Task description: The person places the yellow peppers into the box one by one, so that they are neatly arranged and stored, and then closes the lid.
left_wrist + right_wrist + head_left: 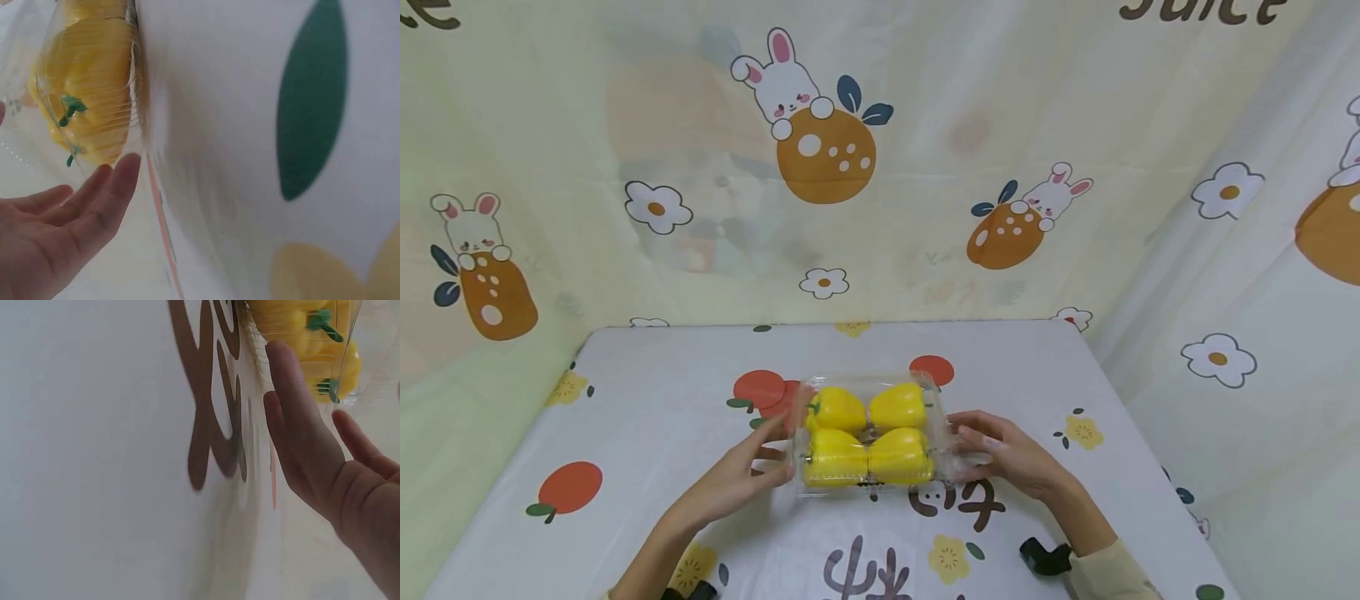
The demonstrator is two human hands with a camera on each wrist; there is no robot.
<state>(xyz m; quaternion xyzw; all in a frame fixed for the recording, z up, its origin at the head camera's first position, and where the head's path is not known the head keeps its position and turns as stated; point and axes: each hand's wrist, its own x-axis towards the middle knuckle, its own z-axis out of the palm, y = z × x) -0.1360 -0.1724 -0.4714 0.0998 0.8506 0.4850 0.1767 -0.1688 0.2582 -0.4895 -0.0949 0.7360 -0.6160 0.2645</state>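
A clear plastic box (867, 490) sits on the table in front of me, and several yellow bell peppers (901, 455) with green stems show through it. My left hand (737, 479) is at the box's left side, its fingers mostly straight and spread. In the left wrist view those fingertips reach the box's lower edge beside a pepper (94, 75). On the right side, my right hand (1007, 454) has its fingers extended toward the box. The right wrist view shows its fingertips close to the plastic and a pepper (294, 331); whether they touch is unclear.
The table (647, 400) has a white cloth printed with fruit, flowers and letters. A patterned curtain (910, 242) hangs behind it, and more curtain (1247, 275) runs along the right. A dark device (1045, 557) is at my right wrist.
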